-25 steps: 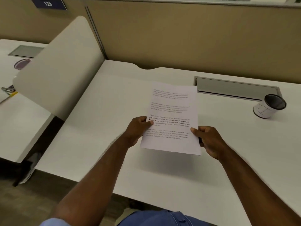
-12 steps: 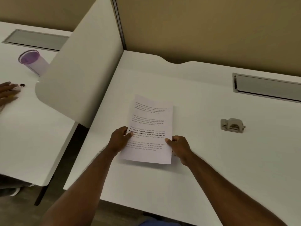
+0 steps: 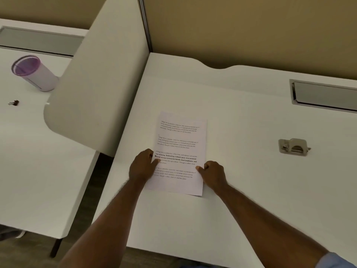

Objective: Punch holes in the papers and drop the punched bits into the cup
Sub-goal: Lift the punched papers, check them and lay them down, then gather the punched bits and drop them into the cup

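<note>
The paper (image 3: 180, 154), a printed sheet with four blocks of text, lies flat on the white desk (image 3: 241, 190) between the two hands. The left hand (image 3: 143, 166) pinches its left edge about halfway down, thumb on top of the sheet beside a small dark dot in the margin, the other fingers curled at the edge. The right hand (image 3: 212, 174) grips the right edge a little lower, thumb tip on the page and fingers folded under or beside it; which, the view does not show. Well to the right of the right hand, the grey punch (image 3: 293, 147) sits alone on the desk. Beyond it, a metal cable slot (image 3: 324, 95) is set into the desktop. Left of the left hand a curved divider (image 3: 100, 93) rises; past it, on the neighbouring desk, stands a purple-rimmed cup (image 3: 33, 73) with a binder clip (image 3: 14, 102) near it.
</note>
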{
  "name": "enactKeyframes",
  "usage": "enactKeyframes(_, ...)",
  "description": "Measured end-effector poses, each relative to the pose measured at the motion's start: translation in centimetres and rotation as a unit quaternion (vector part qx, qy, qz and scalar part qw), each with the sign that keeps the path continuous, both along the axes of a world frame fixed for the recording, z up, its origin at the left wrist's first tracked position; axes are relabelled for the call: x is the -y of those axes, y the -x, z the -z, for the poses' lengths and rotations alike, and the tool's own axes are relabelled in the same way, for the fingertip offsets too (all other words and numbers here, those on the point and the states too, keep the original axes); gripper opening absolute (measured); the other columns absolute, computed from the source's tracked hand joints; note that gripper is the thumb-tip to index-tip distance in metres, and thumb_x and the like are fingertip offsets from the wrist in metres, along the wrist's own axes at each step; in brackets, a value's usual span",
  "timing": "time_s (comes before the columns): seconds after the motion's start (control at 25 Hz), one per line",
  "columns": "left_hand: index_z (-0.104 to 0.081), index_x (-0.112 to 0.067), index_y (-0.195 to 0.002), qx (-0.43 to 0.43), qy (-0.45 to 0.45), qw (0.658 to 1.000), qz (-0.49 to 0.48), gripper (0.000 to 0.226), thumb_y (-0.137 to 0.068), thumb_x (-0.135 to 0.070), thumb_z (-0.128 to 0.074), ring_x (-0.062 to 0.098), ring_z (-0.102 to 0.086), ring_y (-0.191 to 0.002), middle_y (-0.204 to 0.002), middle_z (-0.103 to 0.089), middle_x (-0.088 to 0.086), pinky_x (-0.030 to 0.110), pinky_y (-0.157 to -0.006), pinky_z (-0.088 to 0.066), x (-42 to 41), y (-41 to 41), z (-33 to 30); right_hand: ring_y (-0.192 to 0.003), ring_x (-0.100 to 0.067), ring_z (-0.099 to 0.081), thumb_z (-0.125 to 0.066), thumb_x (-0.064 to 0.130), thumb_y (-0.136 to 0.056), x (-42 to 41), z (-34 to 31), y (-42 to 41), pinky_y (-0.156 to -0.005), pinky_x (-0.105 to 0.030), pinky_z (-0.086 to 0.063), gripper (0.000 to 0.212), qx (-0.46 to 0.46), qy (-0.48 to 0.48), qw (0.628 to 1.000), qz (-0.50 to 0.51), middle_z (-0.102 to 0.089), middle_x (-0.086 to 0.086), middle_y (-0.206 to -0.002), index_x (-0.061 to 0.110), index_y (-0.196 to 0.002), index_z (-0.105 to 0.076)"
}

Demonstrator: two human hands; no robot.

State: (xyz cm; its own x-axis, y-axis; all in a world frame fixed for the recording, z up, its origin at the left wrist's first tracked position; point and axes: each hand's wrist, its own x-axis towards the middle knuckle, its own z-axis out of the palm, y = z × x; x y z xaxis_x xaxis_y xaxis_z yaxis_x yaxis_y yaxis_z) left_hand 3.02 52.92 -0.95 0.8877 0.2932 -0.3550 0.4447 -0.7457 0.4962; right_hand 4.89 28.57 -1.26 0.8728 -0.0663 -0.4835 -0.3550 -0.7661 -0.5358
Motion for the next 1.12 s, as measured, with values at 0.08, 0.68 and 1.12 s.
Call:
enactKeyframes(0.08, -0.052, -0.017, -0.105, 0.010, 0.001, 1.000, -0.009, 0.030, -0.084, -0.033, -0.068, 0.017, -0.054, -0.084, -0.093, -0.054, -0.004, 0.031, -0.070, -0.043, 0.0, 0.0, 0.1, -0.061, -0.020, -0.046, -0.070, 0.037, -0.078, -0.1, 0.1, 0.3, -0.057, -0.026, -0.032, 0.042, 0.023, 0.006, 1.000, 0.002, -0.045, 0.008, -0.058, 0.019, -0.060, -0.036)
enactKeyframes(0.68, -0.044, -0.019, -0.133, 0.065, 0.022, 0.996, -0.057, 0.058, -0.085, -0.042, -0.066, 0.025, -0.058, -0.105, -0.119, -0.053, 0.009, 0.041, -0.083, -0.050, 1.3, -0.4, -1.4, -0.093, -0.029, -0.065, -0.056, 0.066, -0.077, 2.6, -2.0, 1.3, -0.075, -0.035, -0.053, 0.070, 0.091, 0.061, 0.994, -0.022, -0.067, -0.010, -0.104, 0.012, -0.120, -0.043)
enactKeyframes(1.12, -0.046, -0.018, -0.135, 0.137, -0.011, 0.973, 0.185, 0.061, -0.083, -0.040, -0.069, 0.032, -0.049, -0.114, -0.128, -0.050, 0.011, 0.048, -0.091, -0.043, 22.2, 1.8, -3.8, -0.115, -0.023, -0.052, -0.054, 0.042, -0.090, 23.1, -2.1, 8.3, -0.098, -0.035, -0.041, 0.046, 0.176, 0.091, 0.977, -0.076, -0.055, -0.003, -0.128, 0.014, -0.127, -0.052)
